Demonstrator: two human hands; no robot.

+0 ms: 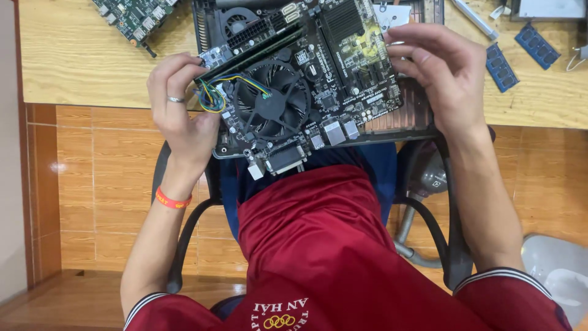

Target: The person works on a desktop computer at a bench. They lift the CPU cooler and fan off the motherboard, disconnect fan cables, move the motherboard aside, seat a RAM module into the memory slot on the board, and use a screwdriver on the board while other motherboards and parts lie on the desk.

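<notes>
The motherboard [306, 86] is lifted clear of the bench [79, 61], tilted over its near edge. Both hands pinch it: left hand [180, 110] at the wire-bundle side, right hand [441, 70] opposite. Fan and memory sticks sit mounted; it is not yet set down.

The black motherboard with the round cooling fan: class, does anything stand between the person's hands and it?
Nothing visible does. The left hand grips the black motherboard at its edge beside the bundle of coloured wires; the right hand holds the opposite edge directly.

Wooden desk [73, 55] above orange floor tiles [79, 184] (glossy), black chair [450, 245].
</notes>
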